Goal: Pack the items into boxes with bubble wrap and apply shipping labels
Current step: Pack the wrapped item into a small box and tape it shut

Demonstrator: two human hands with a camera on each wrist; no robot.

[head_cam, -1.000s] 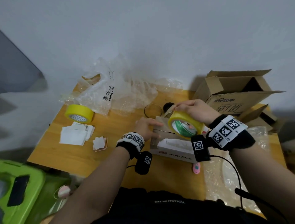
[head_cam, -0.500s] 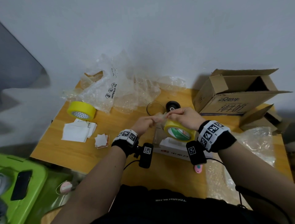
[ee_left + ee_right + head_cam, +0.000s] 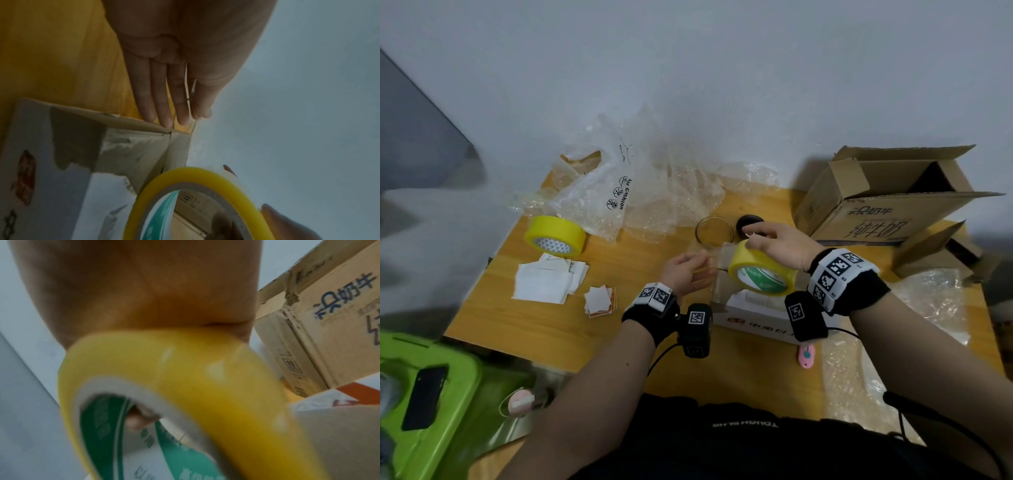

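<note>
Gripping tape roll [image 3: 762,275] over box [image 3: 753,308], right hand [image 3: 779,245]; left hand [image 3: 686,274] flat (pinching tape strip).

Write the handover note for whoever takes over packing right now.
Right hand: holds the yellow tape roll above the small box.
Left hand: pinches the pulled tape end, fingers straight, by the box's far edge.
Done: small box flaps look folded shut.
Left: lay tape over the seam, cut it, stick on a label from the label stack. The glass and black lid sit unpacked by the bubble wrap; the large carton is open. Spare tape roll at far left.
</note>
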